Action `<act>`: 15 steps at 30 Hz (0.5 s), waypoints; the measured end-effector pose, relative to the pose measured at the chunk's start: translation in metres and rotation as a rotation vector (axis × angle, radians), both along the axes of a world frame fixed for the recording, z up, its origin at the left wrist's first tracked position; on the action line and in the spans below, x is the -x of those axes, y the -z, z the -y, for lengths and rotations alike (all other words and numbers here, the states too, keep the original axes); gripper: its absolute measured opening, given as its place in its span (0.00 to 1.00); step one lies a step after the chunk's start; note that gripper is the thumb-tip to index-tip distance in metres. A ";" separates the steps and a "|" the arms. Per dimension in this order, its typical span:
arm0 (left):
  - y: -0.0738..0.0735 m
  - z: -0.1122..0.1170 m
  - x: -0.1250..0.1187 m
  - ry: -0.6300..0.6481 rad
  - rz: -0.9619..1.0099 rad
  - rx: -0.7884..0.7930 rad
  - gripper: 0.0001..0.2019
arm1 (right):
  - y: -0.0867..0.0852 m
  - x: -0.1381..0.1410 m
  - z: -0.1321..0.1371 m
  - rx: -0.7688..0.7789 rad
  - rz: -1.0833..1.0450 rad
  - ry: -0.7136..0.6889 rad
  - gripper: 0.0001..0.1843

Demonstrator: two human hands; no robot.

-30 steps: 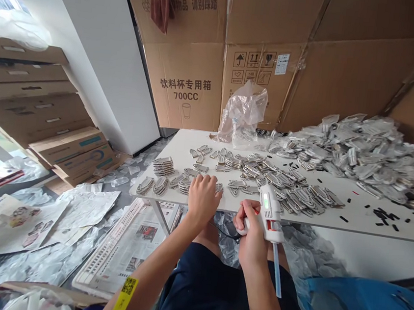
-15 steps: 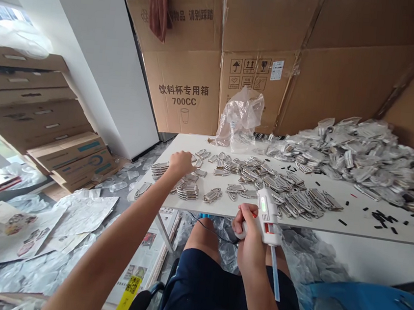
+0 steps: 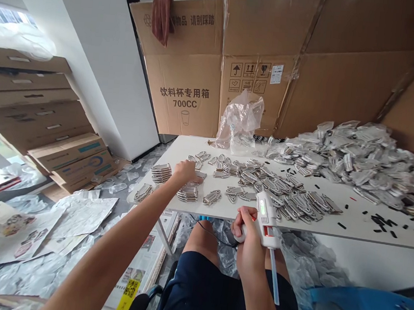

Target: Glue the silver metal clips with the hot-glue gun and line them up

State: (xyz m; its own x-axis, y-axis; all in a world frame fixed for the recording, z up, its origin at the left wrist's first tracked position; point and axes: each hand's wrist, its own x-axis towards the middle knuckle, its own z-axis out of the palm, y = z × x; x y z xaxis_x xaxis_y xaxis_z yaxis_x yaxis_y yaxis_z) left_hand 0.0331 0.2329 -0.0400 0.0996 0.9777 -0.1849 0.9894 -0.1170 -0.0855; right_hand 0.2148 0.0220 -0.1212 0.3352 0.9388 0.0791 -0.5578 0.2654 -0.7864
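Observation:
My right hand (image 3: 249, 226) is closed round the handle of a white hot glue gun (image 3: 267, 218). The gun's nozzle end points toward the table, and a translucent glue stick (image 3: 274, 276) hangs out of its rear. Over the left part of the table, my left hand (image 3: 185, 172) has its fingers curled down at a flat metal piece (image 3: 200, 175); the fingertips are partly hidden. Beside that hand stand a stack of silvery metal pieces (image 3: 161, 173) and a nearer stack (image 3: 187, 193). A heap of loose metal pieces (image 3: 281, 182) lies right of centre.
On the white table (image 3: 219, 210) are small black strips (image 3: 383, 220) and a large pile of bagged pieces (image 3: 362, 154). A clear plastic bag (image 3: 240, 121) stands at the back against cardboard (image 3: 189, 74). A blue stool (image 3: 357, 309) is at lower right.
My left hand has moved right and slightly nearer, from by the far-left stack to the flat pieces beside it. My right hand keeps the glue gun nearly in place.

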 end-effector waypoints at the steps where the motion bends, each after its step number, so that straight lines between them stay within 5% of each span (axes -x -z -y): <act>1: 0.000 0.000 0.000 -0.003 0.004 -0.002 0.23 | 0.001 0.001 0.000 -0.003 0.004 0.014 0.19; 5: 0.001 0.002 0.001 -0.007 0.029 -0.009 0.26 | 0.001 0.003 0.002 0.006 -0.002 0.082 0.15; 9: -0.002 0.006 0.000 -0.009 0.071 -0.034 0.24 | 0.004 -0.002 -0.003 -0.018 -0.017 0.009 0.18; 15: -0.022 0.029 -0.004 0.048 0.202 -0.213 0.32 | 0.002 -0.002 -0.006 -0.036 -0.050 -0.006 0.17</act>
